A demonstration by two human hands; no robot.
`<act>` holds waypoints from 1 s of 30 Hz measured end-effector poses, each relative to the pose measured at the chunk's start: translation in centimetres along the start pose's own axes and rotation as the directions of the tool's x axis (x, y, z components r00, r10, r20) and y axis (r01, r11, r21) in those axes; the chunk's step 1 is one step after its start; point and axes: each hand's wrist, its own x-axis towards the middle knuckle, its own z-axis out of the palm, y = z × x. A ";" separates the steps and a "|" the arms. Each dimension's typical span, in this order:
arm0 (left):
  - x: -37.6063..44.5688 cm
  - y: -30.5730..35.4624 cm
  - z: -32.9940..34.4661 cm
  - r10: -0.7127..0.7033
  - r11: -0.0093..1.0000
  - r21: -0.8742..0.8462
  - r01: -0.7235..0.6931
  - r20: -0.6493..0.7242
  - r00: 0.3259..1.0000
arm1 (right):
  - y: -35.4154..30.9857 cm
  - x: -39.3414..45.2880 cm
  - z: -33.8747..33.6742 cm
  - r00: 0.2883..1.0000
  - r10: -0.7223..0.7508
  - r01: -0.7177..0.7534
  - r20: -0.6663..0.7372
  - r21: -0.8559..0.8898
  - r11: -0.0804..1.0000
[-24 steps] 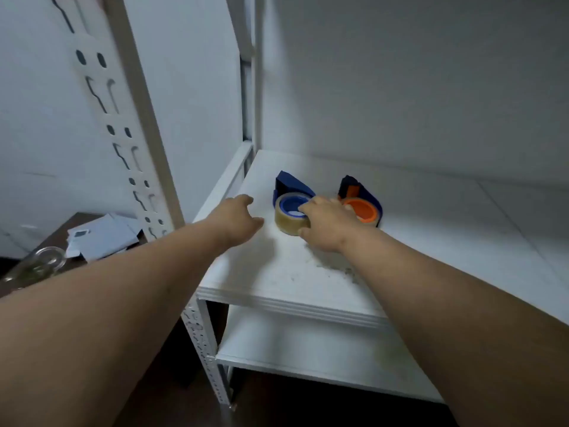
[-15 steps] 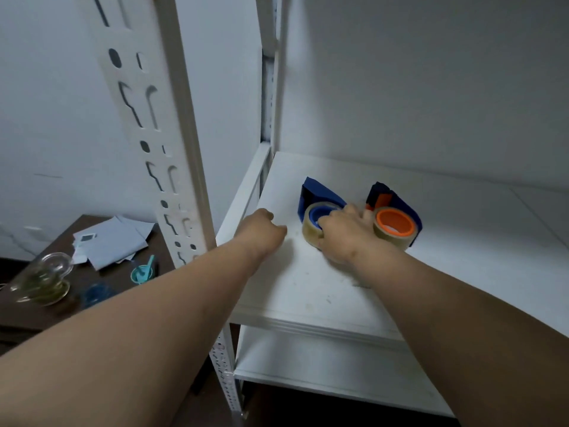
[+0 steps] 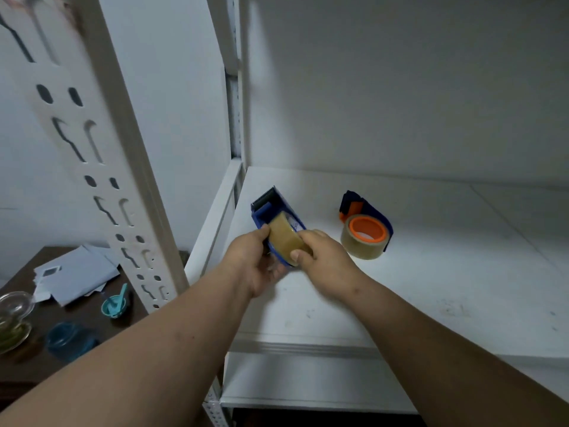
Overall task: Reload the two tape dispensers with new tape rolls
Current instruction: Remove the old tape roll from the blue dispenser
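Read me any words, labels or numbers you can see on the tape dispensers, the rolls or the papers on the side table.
None can be read.
Blue dispenser, held in both hands: a small mark on its white inner face, too blurred to read.
Papers on the side table: a dark patch, too small to read.
Orange-core roll: no print shows.

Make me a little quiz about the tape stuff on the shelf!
1. True or false: both hands hold the blue dispenser.
2. What colour is the core of the tape roll lying on the white shelf?
3. Which hand has its thumb on the held roll: A left hand, B right hand?

Key: 1 true; 2 orange; 3 B.
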 end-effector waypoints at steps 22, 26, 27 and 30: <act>-6.2 -3.7 -0.9 0.188 0.926 -0.347 -0.148 0.084 0.978 | 1.7 -3.4 -4.9 0.990 0.140 -0.125 -0.002 0.436 0.891; -6.6 -3.2 -1.1 0.176 0.950 -0.281 -0.134 0.130 0.976 | 2.1 -3.2 -4.3 0.891 0.234 -0.442 0.389 0.623 0.646; -6.6 -3.0 -1.2 0.161 0.958 -0.258 -0.122 0.136 0.977 | 2.1 -3.2 -3.8 0.861 0.184 -0.489 0.473 0.673 0.555; -6.6 -2.0 -1.5 0.109 0.974 -0.213 -0.077 0.139 0.984 | 1.3 -2.8 -3.0 0.846 0.084 -0.497 0.526 0.722 0.482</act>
